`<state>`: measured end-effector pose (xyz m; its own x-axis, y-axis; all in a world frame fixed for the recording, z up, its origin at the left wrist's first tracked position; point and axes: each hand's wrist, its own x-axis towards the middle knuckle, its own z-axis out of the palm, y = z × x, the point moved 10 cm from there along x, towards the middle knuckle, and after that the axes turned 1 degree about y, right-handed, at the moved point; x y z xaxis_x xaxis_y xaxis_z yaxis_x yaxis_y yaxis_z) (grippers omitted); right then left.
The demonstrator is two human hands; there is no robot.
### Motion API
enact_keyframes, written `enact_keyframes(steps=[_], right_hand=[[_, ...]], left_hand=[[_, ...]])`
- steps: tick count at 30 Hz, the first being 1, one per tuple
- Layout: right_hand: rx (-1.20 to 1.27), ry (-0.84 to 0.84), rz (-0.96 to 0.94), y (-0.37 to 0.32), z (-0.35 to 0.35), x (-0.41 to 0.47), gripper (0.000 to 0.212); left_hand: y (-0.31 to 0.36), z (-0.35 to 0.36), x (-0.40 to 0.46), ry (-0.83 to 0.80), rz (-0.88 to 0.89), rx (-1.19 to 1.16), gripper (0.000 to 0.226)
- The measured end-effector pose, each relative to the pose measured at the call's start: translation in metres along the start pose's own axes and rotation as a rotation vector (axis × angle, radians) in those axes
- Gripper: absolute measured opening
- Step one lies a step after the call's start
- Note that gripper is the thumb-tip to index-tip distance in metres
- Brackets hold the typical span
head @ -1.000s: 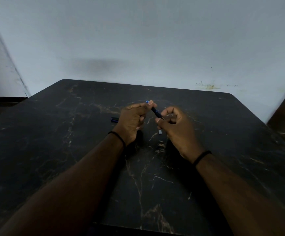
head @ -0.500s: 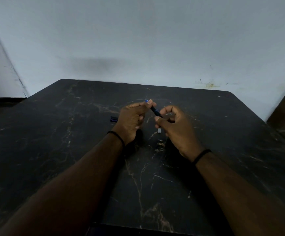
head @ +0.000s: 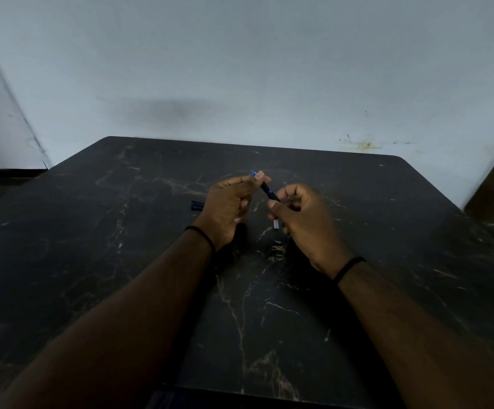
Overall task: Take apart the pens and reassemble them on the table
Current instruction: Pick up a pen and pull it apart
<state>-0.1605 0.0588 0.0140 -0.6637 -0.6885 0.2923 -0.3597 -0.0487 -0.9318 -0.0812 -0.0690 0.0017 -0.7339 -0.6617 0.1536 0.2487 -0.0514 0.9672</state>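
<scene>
One pen point(head: 266, 188), dark with a blue tip, is held above the middle of the worktop point(head: 387, 231), slanting from upper left down to lower right between the two hands. Left hand point(head: 228, 206) grips its upper end, fingers point(head: 259, 176) curled and thumb pressed to the barrel just below the blue tip. Right hand point(head: 306, 222) pinches the lower end between thumb and forefinger, the other fingers curled in. A small pale piece point(head: 276, 224) shows just below the right thumb; I cannot tell whether it lies on the worktop or is held. More dark pens point(head: 197, 205) lie on the worktop just left of the left hand, partly hidden by it. Each wrist bears a thin black band point(head: 203, 235). Against the pictures from a second and half a second ago, the hands and pen sit in the same hold, with barely any shift.
</scene>
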Motion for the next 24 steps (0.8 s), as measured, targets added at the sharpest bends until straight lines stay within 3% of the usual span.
enact_keyframes(steps=[5,9,15,18,21,24], right_hand=[[-0.021,0.014,-0.036,-0.0043,-0.0005,-0.0015,0.012],[-0.074,0.023,-0.040,-0.0052,-0.0025,-0.0017,0.032],[-0.040,0.031,-0.034,-0.0036,-0.0031,0.0016,0.004],[-0.053,0.043,-0.022,0.0023,-0.0025,0.0030,0.016],[-0.047,0.036,-0.018,0.0012,-0.0032,0.0008,0.013],[-0.107,0.037,-0.044,-0.0041,-0.0045,-0.0020,0.034]], left_hand=[[0.0013,0.0017,-0.0014,-0.008,0.003,-0.004,0.023],[0.0009,0.0021,-0.0009,-0.008,-0.004,0.009,0.025],[0.0014,0.0033,-0.0027,-0.010,-0.013,0.017,0.024],[0.0017,0.0033,-0.0036,-0.007,-0.015,0.029,0.022],[0.0019,0.0036,-0.0039,-0.010,-0.013,0.027,0.022],[0.0017,0.0032,-0.0039,0.001,-0.015,0.018,0.022]])
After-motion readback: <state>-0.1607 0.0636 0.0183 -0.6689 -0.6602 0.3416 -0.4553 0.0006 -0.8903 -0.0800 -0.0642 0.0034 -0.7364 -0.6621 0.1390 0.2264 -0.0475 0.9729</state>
